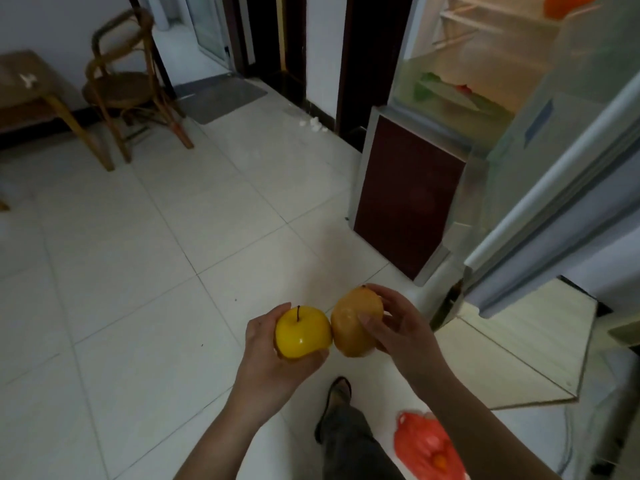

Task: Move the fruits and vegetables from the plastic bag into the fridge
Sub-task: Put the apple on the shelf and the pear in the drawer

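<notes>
My left hand (266, 362) cups a bright yellow apple (302, 331) with a dark stem. My right hand (398, 327) grips a brownish-orange pear-like fruit (353, 323); the two fruits touch side by side above the tiled floor. A red plastic bag (426, 445) lies on the floor at the lower right, with a small orange fruit showing inside. The fridge (485, 74) stands open at the upper right; green and red produce lies on its glass shelf, and an orange item sits at the top.
The fridge's open door (568, 188) juts out at the right. Its dark red lower compartment (408, 195) is closed. A wicker chair (128, 84) and a wooden table (31, 91) stand at the far left. My leg and foot (341, 410) are below the hands.
</notes>
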{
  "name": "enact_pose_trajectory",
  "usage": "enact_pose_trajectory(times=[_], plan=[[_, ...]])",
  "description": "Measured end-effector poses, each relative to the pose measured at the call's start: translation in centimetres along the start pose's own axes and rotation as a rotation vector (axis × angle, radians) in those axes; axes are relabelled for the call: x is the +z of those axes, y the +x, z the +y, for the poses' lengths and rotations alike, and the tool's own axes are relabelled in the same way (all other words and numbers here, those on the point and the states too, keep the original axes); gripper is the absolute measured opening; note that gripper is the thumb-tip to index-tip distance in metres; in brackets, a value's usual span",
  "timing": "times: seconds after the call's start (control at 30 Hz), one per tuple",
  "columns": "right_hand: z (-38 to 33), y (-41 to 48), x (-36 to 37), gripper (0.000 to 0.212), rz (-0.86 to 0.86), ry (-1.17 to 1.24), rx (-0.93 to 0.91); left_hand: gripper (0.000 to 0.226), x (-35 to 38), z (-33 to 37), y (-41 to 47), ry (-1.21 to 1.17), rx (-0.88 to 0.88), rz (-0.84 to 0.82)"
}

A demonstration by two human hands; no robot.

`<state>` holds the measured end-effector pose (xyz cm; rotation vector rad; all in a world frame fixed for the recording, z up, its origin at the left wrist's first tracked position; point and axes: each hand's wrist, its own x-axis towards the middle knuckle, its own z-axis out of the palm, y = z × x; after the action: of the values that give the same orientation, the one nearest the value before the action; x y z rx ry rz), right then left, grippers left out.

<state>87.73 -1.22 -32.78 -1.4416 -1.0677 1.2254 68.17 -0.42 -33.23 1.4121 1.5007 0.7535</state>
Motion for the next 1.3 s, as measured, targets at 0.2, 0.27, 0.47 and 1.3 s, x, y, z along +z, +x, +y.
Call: enact_pose_trajectory(times=[0.2, 0.27, 0.47, 1.3], plan=[[-0.4, 10.6, 0.6, 0.039, 0.038, 0.045, 0.003, 0.081, -1.2, 1.8, 11.6, 0.004, 0.022, -0.053], [-1.5, 15.0, 0.4, 0.037, 0.027, 0.075, 0.012, 0.077, -1.7, 3.4, 16.1, -0.007, 0.013, -0.062], [-6.1, 27.8, -0.7, 0.029, 0.030, 0.123, -0.015, 0.082, -3.4, 8.7, 28.4, -0.017, 0.072, -0.022], [-15.2, 53.5, -9.1, 0.069, 0.705, 0.028, -0.123, 0.074, 6.6, 24.7, 68.2, -0.060, 0.405, -0.694]])
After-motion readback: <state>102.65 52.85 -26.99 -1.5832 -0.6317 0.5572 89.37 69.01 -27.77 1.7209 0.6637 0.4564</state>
